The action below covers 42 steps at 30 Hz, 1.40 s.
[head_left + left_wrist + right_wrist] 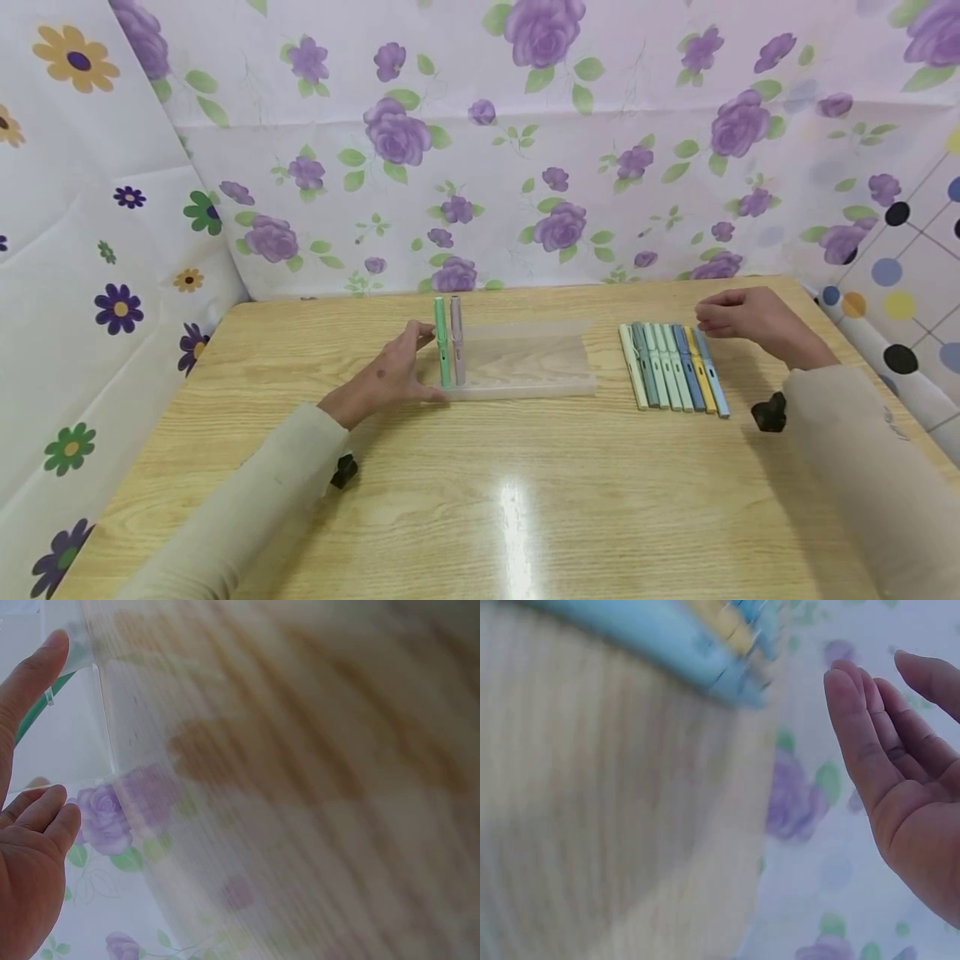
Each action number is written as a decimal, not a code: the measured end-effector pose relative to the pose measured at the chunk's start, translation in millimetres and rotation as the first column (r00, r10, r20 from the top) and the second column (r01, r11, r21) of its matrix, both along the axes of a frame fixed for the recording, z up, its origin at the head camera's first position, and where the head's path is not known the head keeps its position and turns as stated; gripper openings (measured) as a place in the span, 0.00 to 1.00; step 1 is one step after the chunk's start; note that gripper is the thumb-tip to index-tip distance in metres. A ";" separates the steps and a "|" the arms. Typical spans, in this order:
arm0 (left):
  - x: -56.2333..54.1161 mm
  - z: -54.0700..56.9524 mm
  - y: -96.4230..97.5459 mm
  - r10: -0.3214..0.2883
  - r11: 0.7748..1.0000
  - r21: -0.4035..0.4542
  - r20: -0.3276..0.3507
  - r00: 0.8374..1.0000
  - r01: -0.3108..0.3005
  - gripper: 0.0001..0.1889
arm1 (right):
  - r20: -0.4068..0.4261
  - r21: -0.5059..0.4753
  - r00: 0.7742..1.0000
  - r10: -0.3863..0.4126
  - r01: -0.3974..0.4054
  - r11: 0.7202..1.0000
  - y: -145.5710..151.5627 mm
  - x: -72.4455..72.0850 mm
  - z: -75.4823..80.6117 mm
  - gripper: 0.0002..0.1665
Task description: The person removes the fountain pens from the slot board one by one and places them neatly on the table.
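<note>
A clear plastic tray (528, 389) lies on the wooden table, with a green pen (442, 342) and a mauve pen (457, 342) side by side at its left end. My left hand (401, 367) holds that end, thumb at the near corner and fingers at the far side. In the left wrist view the thumb (37, 679) lies against the tray's wall. To the right, several capped pens in pale green, grey-green, blue and yellow lie in a row, a light blue pen (712, 375) outermost. Just beyond their far right end hovers my right hand (750, 321), fingers loosely bent, holding nothing.
The wooden table (450, 500) extends toward me, with a bright reflection at its middle. Behind it hangs a cloth with purple flowers (397, 133). Patterned sheets flank both sides, flowered at left (90, 250) and dotted at right (915, 292).
</note>
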State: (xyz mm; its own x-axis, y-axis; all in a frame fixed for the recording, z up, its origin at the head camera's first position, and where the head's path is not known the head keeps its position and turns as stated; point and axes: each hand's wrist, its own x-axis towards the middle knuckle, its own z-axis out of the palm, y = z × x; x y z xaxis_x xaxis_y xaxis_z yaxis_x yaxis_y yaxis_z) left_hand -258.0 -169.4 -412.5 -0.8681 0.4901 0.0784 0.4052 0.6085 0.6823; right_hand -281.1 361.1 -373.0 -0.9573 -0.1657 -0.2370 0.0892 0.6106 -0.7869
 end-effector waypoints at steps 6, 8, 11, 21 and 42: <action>0.9 -3.7 -0.2 -0.006 1.000 0.002 0.005 1.000 0.006 0.50 | -0.031 -0.144 0.999 0.029 -0.034 0.989 -24.4 -0.6 8.5 0.38; 1.3 -4.2 -0.3 -0.009 1.000 0.001 -0.002 1.000 0.009 0.50 | -0.040 -0.176 0.998 0.044 -0.051 0.983 -33.9 -0.7 11.0 0.37; 1.4 -4.5 -0.3 -0.011 1.000 -0.003 -0.012 1.000 0.011 0.50 | -0.055 -0.180 0.996 0.068 -0.077 0.981 -49.6 -1.9 15.8 0.37; 0.6 -5.5 -0.1 -0.014 1.000 -0.009 -0.014 1.000 0.014 0.50 | -0.081 -0.194 0.993 0.088 -0.102 0.976 -103.7 -8.1 34.3 0.31; -0.7 -0.5 0.1 -0.008 1.000 -0.003 -0.013 1.000 0.008 0.49 | -0.106 -0.291 0.973 0.203 -0.226 0.930 -193.4 -21.3 50.5 0.24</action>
